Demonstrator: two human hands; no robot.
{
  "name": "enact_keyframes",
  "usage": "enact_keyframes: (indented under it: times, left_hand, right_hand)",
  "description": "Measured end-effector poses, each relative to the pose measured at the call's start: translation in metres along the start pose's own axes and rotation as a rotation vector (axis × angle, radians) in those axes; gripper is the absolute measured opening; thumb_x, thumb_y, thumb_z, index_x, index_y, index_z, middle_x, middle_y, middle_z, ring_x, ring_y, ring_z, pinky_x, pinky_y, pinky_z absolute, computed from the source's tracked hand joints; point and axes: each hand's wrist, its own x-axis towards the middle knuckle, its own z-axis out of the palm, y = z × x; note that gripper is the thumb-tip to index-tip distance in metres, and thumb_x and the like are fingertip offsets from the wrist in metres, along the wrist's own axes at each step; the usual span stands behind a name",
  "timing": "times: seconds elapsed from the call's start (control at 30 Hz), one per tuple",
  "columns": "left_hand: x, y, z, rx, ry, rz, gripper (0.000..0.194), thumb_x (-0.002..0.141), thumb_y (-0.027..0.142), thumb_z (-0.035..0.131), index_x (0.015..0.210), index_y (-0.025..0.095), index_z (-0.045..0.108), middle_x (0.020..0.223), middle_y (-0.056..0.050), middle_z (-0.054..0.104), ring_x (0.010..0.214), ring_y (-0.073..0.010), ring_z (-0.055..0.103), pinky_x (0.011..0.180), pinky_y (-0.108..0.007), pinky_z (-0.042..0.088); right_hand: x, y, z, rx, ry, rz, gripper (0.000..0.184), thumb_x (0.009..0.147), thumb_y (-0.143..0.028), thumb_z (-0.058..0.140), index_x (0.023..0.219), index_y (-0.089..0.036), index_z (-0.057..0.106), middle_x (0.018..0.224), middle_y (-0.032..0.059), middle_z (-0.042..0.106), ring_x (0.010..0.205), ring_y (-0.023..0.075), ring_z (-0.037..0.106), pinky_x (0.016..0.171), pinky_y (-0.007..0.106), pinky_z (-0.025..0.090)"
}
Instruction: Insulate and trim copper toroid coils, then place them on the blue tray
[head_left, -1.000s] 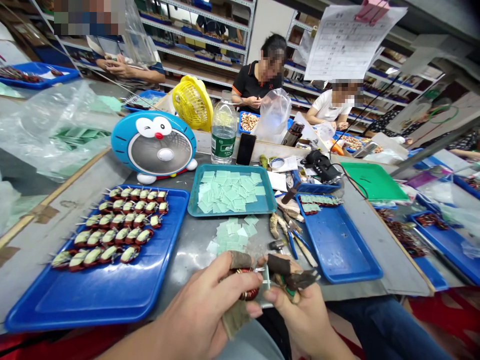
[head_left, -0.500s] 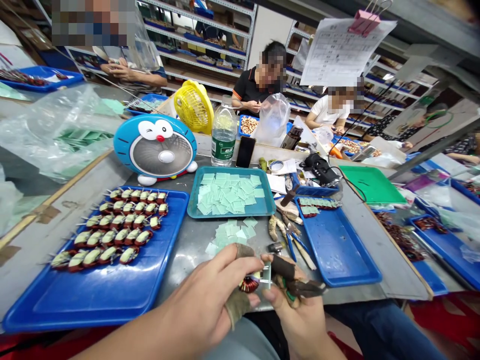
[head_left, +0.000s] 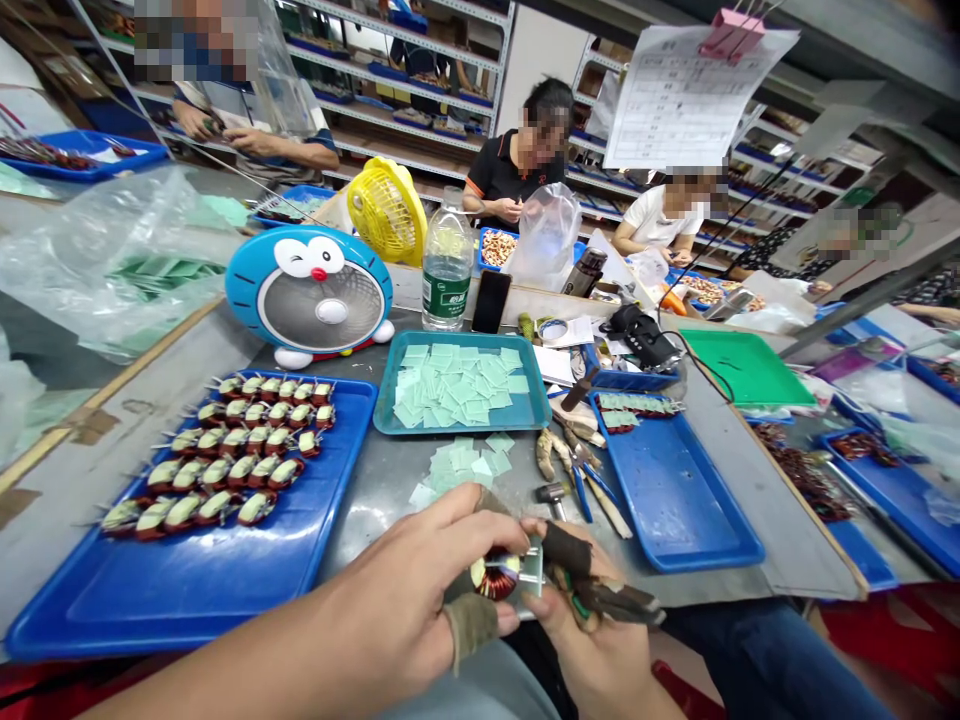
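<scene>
My left hand (head_left: 390, 590), with a cloth wrap on one finger, grips a copper-wound toroidal coil (head_left: 495, 577) with red edges. A small metal bracket (head_left: 532, 575) sits against the coil, and my right hand (head_left: 592, 610) is at that bracket. That hand holds a pair of dark pliers (head_left: 619, 600), with their jaws hidden among my fingers. Just beyond my hands, loose pale green insulating squares (head_left: 459, 472) lie on the metal table (head_left: 390, 530). More squares fill a teal tray (head_left: 459, 428).
To my left, a blue tray (head_left: 180, 600) holds rows of finished coils. To my right are a blue tray (head_left: 675, 510), blue-handled pliers (head_left: 581, 492) and a small hammer (head_left: 551, 495). A blue cartoon fan (head_left: 307, 290), water bottle (head_left: 448, 260) and co-workers stand beyond.
Both hands have risen slightly up the picture. The coil has turned, and its wound face now shows more fully towards me.
</scene>
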Motion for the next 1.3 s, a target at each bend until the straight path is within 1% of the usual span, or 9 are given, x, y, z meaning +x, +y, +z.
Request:
enact_keyframes:
  times: [0.17,0.3,0.43,0.57,0.77,0.93,1.03,1.17,1.3]
  left_hand:
    - [0.001,-0.005,-0.001,-0.026,0.05,0.074,0.037,0.092,0.031,0.071,0.126,0.031,0.057,0.108,-0.001,0.062,0.091,-0.0177,0.063,0.078,-0.028,0.049]
    - [0.003,-0.012,0.004,-0.073,0.093,0.092,0.035,0.087,0.03,0.078,0.117,0.027,0.06,0.103,-0.001,0.063,0.089,-0.0175,0.063,0.076,-0.027,0.049]
    - [0.001,-0.021,0.019,-0.34,0.129,-0.023,0.032,0.085,0.03,0.079,0.112,0.027,0.062,0.105,-0.002,0.064,0.088,-0.0169,0.064,0.075,-0.027,0.052]
    - [-0.008,-0.029,0.033,-0.665,0.144,-0.153,0.029,0.094,0.038,0.069,0.12,0.028,0.06,0.12,-0.006,0.067,0.104,-0.0221,0.067,0.086,-0.034,0.055]
    - [-0.011,-0.031,0.034,-0.709,0.182,-0.246,0.029,0.097,0.04,0.066,0.123,0.028,0.057,0.106,-0.002,0.069,0.095,-0.0172,0.067,0.082,-0.028,0.053]
    - [-0.003,-0.033,0.029,-0.804,0.214,-0.286,0.03,0.092,0.039,0.073,0.111,0.023,0.057,0.097,0.0,0.066,0.085,-0.0134,0.063,0.074,-0.024,0.05]
    - [0.0,-0.036,0.027,-0.815,0.297,-0.267,0.033,0.089,0.04,0.075,0.107,0.022,0.055,0.097,-0.002,0.065,0.087,-0.0151,0.064,0.076,-0.027,0.052]
    - [-0.001,-0.048,0.025,-0.693,0.467,-0.264,0.031,0.094,0.04,0.068,0.115,0.023,0.054,0.099,-0.003,0.066,0.092,-0.0188,0.067,0.08,-0.032,0.057]
    - [-0.005,-0.064,0.019,-0.253,0.659,-0.156,0.025,0.098,0.029,0.061,0.122,0.024,0.058,0.115,-0.007,0.068,0.103,-0.0214,0.069,0.089,-0.036,0.057]
  right_hand:
    - [-0.001,-0.005,-0.005,-0.071,-0.033,0.012,0.049,0.092,-0.015,0.066,0.138,-0.03,0.061,0.131,0.0088,0.067,0.119,0.027,0.067,0.102,0.039,0.055]
    - [0.003,-0.009,-0.007,-0.087,-0.045,0.009,0.046,0.091,-0.017,0.068,0.135,-0.03,0.063,0.129,0.008,0.069,0.117,0.0269,0.068,0.102,0.039,0.056]
    - [0.01,-0.01,-0.005,-0.078,-0.045,0.012,0.044,0.091,-0.018,0.069,0.133,-0.031,0.065,0.126,0.0069,0.071,0.116,0.0261,0.068,0.102,0.038,0.055]
    - [0.011,-0.008,-0.003,-0.076,-0.078,0.047,0.042,0.092,-0.019,0.069,0.133,-0.029,0.066,0.128,0.0078,0.07,0.119,0.0263,0.067,0.103,0.038,0.055]
    - [0.012,-0.004,-0.004,-0.164,-0.163,-0.018,0.05,0.092,-0.016,0.067,0.14,-0.031,0.061,0.136,0.0061,0.068,0.125,0.0239,0.065,0.107,0.035,0.053]
    - [0.03,-0.008,-0.007,-0.19,-0.28,-0.013,0.053,0.092,-0.02,0.069,0.143,-0.03,0.06,0.144,0.0077,0.063,0.133,0.0264,0.06,0.114,0.041,0.048]
    - [0.036,-0.007,-0.004,-0.105,-0.2,0.128,0.055,0.093,-0.028,0.07,0.146,-0.029,0.057,0.146,0.0101,0.061,0.128,0.0263,0.064,0.111,0.041,0.051]
    - [0.02,0.002,0.013,0.15,0.063,0.507,0.047,0.092,-0.042,0.072,0.134,-0.023,0.064,0.126,0.0123,0.073,0.11,0.0233,0.072,0.098,0.036,0.058]
    - [-0.015,0.008,0.037,0.513,-0.036,0.784,0.054,0.076,-0.06,0.081,0.111,-0.02,0.071,0.108,0.0124,0.078,0.087,0.0257,0.077,0.074,0.035,0.061]
